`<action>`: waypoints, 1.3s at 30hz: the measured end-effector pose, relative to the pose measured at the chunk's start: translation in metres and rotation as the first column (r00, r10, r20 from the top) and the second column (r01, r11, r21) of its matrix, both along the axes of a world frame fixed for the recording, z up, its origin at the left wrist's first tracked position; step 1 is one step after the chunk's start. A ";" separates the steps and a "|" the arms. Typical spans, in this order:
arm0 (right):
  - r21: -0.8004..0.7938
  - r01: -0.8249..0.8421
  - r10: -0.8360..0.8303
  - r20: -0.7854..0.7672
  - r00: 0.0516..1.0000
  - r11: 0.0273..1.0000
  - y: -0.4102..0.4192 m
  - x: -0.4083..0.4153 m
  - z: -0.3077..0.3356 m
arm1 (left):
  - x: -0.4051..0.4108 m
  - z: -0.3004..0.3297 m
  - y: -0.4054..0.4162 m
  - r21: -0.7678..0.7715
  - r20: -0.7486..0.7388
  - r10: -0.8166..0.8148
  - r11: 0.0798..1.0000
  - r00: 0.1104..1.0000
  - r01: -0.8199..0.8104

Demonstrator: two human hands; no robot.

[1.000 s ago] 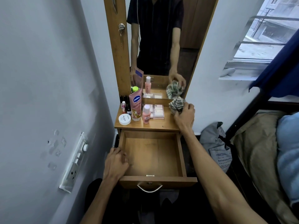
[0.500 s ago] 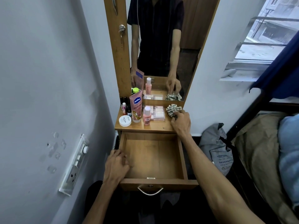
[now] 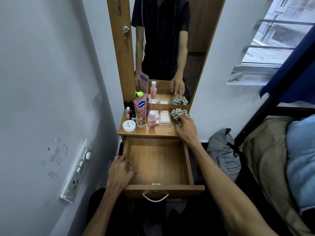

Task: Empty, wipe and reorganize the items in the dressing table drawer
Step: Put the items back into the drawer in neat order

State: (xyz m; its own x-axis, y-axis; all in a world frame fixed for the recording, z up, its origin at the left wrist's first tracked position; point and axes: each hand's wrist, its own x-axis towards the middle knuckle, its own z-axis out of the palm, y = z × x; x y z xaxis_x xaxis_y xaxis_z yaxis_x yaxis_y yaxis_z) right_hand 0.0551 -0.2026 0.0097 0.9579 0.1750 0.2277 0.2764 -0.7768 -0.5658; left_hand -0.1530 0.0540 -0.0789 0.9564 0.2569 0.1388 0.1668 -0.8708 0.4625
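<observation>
Fingers of the right hand [image 3: 186, 128] reach over a crumpled green-and-white striped cloth [image 3: 178, 114] at the two o'clock corner of the brown wooden dressing table top [image 3: 163, 132]; whether they pinch the fabric or merely rest on it cannot be told. At eight o'clock, the left hand [image 3: 119, 172] curls over the left wall of the pulled-out wooden drawer [image 3: 188, 160], gripping its edge. The drawer's bare board floor shows, with a curved metal handle [image 3: 155, 198] on its front at six o'clock. Toiletries stand on the table top at ten to eleven o'clock: a pink Vaseline lotion tube [image 3: 141, 113], a small pink bottle with a white cap [image 3: 151, 120], a round white jar [image 3: 129, 125], several small dark vials [image 3: 128, 111] and a flat clear box of pale items [image 3: 164, 117] just beside the cloth. At twelve o'clock, a tall wood-framed mirror [image 3: 170, 48] reflects the person's arms. At eight o'clock on the grey wall sits a white switchboard [image 3: 75, 169].
</observation>
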 end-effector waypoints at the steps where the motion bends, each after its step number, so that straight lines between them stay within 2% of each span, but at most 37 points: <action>1: 0.045 0.015 -0.017 0.047 0.999 0.999 0.000 -0.006 0.000 | 0.000 0.001 0.000 -0.004 0.004 0.003 1.000 1.000 -0.003; 4: 0.154 0.069 -0.095 0.166 0.982 0.986 0.002 -0.025 -0.002 | -0.001 0.004 -0.002 -0.013 0.007 0.004 1.000 1.000 -0.004; 7: 0.235 0.064 -0.112 0.196 0.974 0.970 0.002 -0.049 -0.003 | -0.001 0.007 -0.002 -0.011 0.015 0.004 1.000 1.000 -0.003; 10: 0.296 0.056 -0.099 0.133 0.986 0.954 -0.002 -0.080 -0.011 | -0.001 0.009 -0.003 0.006 0.017 0.003 1.000 1.000 -0.003; 14: 0.297 0.056 -0.074 0.052 0.996 0.953 -0.009 -0.122 -0.030 | -0.002 0.010 -0.003 0.007 0.004 0.010 1.000 1.000 -0.010; 24: 0.191 0.044 -0.023 -0.109 0.994 0.981 -0.019 -0.179 -0.071 | -0.008 0.013 -0.005 -0.056 0.001 0.017 0.998 1.000 -0.017; 31: -0.051 -0.061 0.052 -0.154 0.987 0.997 -0.026 -0.199 -0.072 | -0.016 0.013 -0.005 -0.218 -0.003 0.100 0.971 0.995 -0.099; 34: -0.063 -0.072 0.060 -0.173 0.983 0.995 -0.027 -0.199 -0.070 | -0.031 0.012 -0.011 -0.274 0.045 0.141 0.954 0.989 -0.123; 39: -0.040 -0.157 0.143 -0.237 0.961 0.987 -0.029 -0.206 -0.064 | -0.052 0.010 -0.013 -0.251 0.039 0.094 0.965 0.995 -0.081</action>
